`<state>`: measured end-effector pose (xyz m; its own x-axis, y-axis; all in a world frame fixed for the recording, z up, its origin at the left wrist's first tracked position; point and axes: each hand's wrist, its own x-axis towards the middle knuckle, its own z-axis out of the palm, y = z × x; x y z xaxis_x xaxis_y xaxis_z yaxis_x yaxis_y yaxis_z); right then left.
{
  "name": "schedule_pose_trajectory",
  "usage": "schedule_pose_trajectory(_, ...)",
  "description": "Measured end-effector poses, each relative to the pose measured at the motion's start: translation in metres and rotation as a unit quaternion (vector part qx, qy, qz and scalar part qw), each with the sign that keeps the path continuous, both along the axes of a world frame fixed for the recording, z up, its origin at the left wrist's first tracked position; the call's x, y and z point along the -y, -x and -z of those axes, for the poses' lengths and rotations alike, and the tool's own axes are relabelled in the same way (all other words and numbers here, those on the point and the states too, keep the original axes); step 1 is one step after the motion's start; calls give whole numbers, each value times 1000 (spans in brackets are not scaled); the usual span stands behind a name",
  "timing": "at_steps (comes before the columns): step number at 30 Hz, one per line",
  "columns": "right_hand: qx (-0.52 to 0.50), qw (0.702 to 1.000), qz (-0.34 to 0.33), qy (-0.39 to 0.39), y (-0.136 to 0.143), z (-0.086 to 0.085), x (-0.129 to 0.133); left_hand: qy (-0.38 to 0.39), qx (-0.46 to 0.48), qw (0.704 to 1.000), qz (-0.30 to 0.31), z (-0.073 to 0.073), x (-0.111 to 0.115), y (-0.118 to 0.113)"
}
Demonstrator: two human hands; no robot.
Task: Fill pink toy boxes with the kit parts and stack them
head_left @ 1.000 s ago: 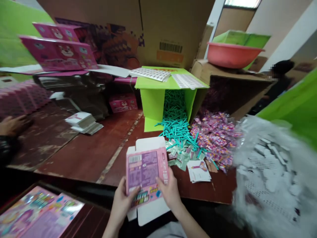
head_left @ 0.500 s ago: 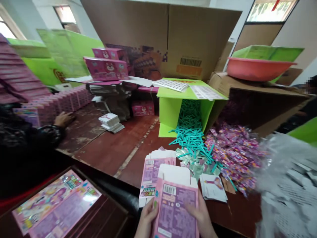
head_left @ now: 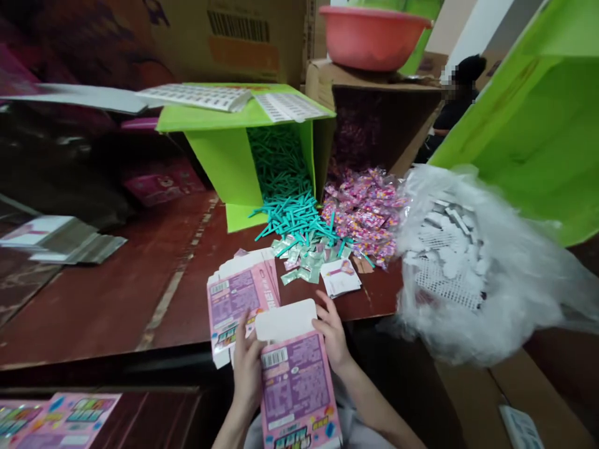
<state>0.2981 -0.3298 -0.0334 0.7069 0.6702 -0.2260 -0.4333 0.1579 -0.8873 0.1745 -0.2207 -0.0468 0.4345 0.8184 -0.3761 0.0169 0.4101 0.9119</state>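
Note:
A pink and purple printed carton [head_left: 297, 386], its white top flap standing up, is tilted in front of me. My left hand [head_left: 249, 362] grips its left edge, with fingers up near the flap. At the upper right corner my right hand [head_left: 333, 333] holds the carton by the flap, its index finger reaching past the edge. Behind my left hand lies a stack of flat pink cartons [head_left: 241, 290]. Beyond are small pale green packets [head_left: 306, 262], a pile of teal sticks [head_left: 294, 215] and a stack of white cards [head_left: 340, 279].
A green box [head_left: 224, 156] on its side spills the sticks. Pink candy-like wrapped packets [head_left: 365, 215] spill from a brown cardboard box [head_left: 322, 78] under a red basin [head_left: 374, 37]. A plastic bag [head_left: 496, 330] of white pieces stands right. More cards [head_left: 40, 234] lie left. Another person [head_left: 461, 93] is behind.
My view has swung right and down. My right hand has moved from the carton's front face up to its top flap corner. My left hand has shifted higher along the left edge.

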Motion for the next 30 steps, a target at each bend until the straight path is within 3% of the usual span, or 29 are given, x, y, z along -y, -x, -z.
schedule_pose_trajectory(6, 72, 995, -5, 73, 0, 19, 10, -64, -30, 997, 13, 15, 14, -5)
schedule_pose_trajectory(12, 56, 994, -16, 88, 1, 34, 15, -69, -8, 996, 47, 22, 19, 3)
schedule_pose_trajectory(20, 134, 979, -4, 153, 13, 36, 22, -157, 28, 987, 30, 30, 35, 17)
schedule_pose_trajectory(24, 137, 977, -31, 161, 16, 34, 39, -192, -17, 981, 33, 31, 49, 27)
schedule_pose_trajectory(30, 192, 975, -61, 96, 12, 45, 58, -191, -53, 974, 110, 24, 49, 32)
